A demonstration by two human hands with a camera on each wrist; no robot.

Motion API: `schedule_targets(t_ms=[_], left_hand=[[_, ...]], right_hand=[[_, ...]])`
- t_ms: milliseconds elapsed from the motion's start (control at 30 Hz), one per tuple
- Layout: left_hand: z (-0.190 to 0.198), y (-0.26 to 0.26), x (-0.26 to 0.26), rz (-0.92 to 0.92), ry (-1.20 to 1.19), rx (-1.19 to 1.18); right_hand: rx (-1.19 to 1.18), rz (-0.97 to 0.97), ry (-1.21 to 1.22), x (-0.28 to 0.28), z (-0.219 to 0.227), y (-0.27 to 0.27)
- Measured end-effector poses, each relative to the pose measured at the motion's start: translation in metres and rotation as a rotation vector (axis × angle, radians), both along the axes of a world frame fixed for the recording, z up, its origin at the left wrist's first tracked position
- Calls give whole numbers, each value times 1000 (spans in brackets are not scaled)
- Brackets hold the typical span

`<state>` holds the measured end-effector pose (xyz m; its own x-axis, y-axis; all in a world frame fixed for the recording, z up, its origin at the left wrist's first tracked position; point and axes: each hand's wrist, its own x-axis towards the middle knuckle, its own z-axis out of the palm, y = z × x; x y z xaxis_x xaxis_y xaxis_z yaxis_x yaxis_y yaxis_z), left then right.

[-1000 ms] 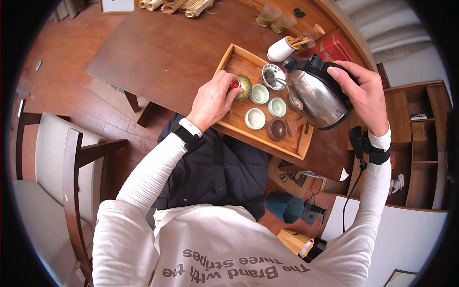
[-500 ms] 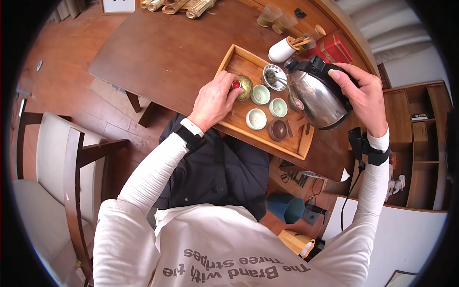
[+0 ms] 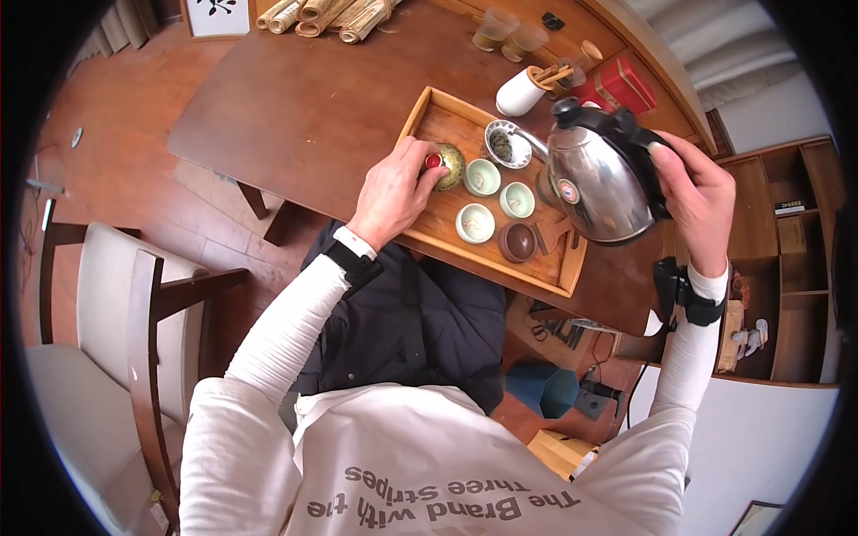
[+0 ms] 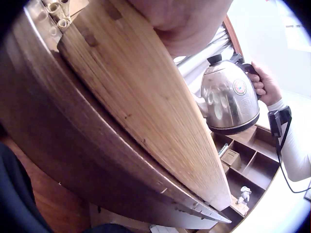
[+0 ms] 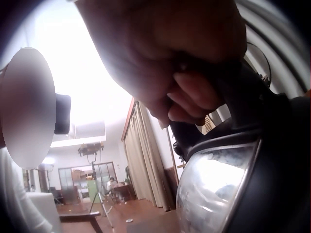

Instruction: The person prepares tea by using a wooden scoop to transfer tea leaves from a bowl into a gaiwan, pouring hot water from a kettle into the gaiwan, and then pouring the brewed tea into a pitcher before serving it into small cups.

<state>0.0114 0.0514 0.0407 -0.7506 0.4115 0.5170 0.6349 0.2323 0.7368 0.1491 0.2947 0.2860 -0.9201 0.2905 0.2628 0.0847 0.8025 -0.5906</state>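
My right hand (image 3: 702,201) grips the black handle of a steel electric kettle (image 3: 601,183), its fingers curled round it in the right wrist view. Held above the right side of a wooden tray (image 3: 500,262), the kettle has its spout at the rim of a patterned white bowl (image 3: 509,155) with dark tea leaves in it. On the tray's left side, my left hand (image 3: 393,192) pinches a round yellow-green piece (image 3: 453,166) with a red knob (image 3: 434,162). Several small cups stand between the hands: pale green cups (image 3: 475,223) and a brown cup (image 3: 518,242).
Behind the tray stand a white holder (image 3: 520,95) with wooden tools, a red box (image 3: 617,85) and clear plastic cups (image 3: 525,40). Rolled bamboo mats (image 3: 362,20) lie on the far side of the table (image 3: 295,116). A chair (image 3: 147,259) is at the left.
The kettle has tipped back more upright and shifted slightly right with my right hand, its spout drawing back from over the bowl to the rim. My left hand keeps its hold.
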Motion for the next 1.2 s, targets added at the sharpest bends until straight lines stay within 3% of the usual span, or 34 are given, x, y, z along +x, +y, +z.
schedule_targets(t_ms=[267,433,533,600,933,1067,1200], left_hand=[[1,1,1,-6,-10,-5],[5,0,3,-36,-65,-35],[6,1,3,-44,-73,-35],[5,2,3,-25,-91,-53],[3,5,2,-7,-16,-51],[4,4,2,-6,5,-64],[4,6,2,-8,-25,-61]], right_hand=[[-690,-453,598,109,-46,75],[-756,-697,778,173,-88,98],[-703,-1018,891,193,-121,114],[-673,-1132,917,199,-141,118],[-636,-1264,1072,238,-232,158],[-731,-1231,1066,241,-237,144],[-652,-1128,1032,252,-236,142]])
